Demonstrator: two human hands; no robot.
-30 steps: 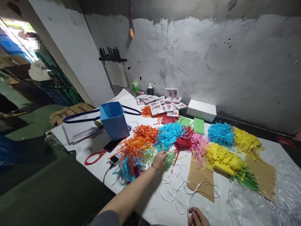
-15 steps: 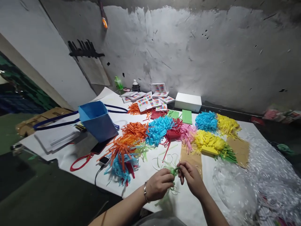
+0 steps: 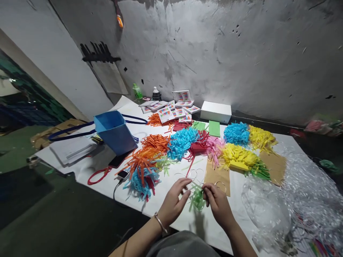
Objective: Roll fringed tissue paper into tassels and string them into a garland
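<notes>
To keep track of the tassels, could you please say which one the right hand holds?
The pale green tassel, pinched by the right hand; the other tassels, such as the pink one, lie on the table.

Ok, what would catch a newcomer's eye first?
Probably the bright strips across the white table: the orange heap left of centre, the yellow heaps at right. Then the blue bag at the table's left. In front, the right hand pinches a green tuft, the left hand open beside it.
</notes>
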